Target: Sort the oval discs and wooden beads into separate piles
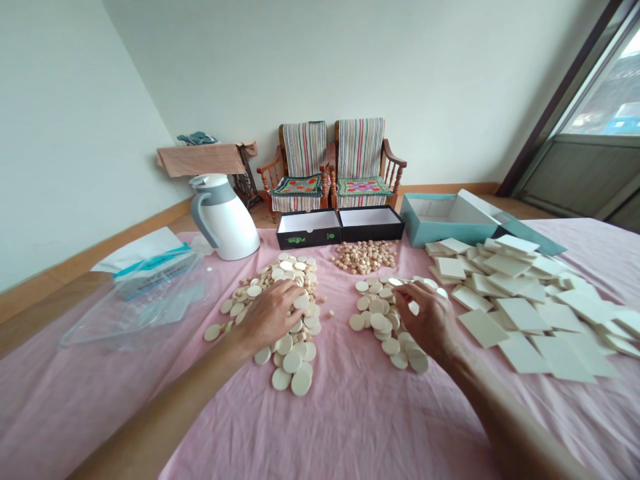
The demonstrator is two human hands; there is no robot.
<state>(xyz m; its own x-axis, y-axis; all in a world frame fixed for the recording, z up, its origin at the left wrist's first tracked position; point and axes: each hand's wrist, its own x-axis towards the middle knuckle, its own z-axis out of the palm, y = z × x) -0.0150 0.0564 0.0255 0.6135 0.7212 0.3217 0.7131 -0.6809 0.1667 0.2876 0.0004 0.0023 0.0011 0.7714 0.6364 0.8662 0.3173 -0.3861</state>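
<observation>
My left hand [273, 310] is over the left heap of pale round wooden discs [293, 361], where small wooden beads are mixed in. Between its thumb and fingers is one wooden disc [301, 302]. My right hand [427, 317] reaches over a second group of discs [377, 307], its thumb and fingertips pinched together. Discs lie right by those fingertips, and I cannot make out whether one is in the pinch. A pile of small wooden beads [365, 257] lies beyond, between the two disc groups.
Square pale wooden tiles [523, 313] are heaped on the right. Behind the beads stand two black boxes [310, 230] with white insides and a teal box [450, 223]. A white jug [230, 223] and clear plastic packaging [145, 300] occupy the left of the pink cloth [345, 413].
</observation>
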